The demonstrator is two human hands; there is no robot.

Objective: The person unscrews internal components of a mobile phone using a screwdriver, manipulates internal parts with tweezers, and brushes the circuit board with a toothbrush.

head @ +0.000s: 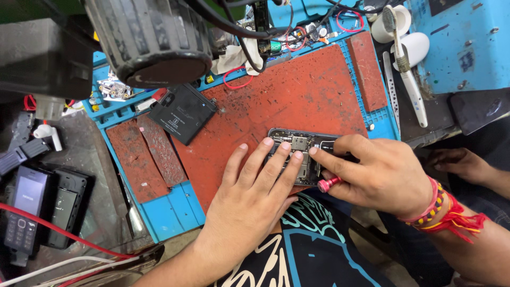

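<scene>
The opened phone (300, 151) lay near the front edge of the red work mat (297, 95), pinned flat under the spread fingers of the left hand (249, 196). The right hand (380, 172), just right of the phone, had its grip closed on a red-handled screwdriver (329, 184). A black battery (182, 113) sat at the mat's left end, and a toothbrush (406, 69) lay beyond its right end.

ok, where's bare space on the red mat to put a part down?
Widest bare patch: the middle of the red mat, between the black battery and the narrow red strip. Crowded at the near edge, where the left hand and right hand cover the opened phone, and along the top among the wires.
</scene>
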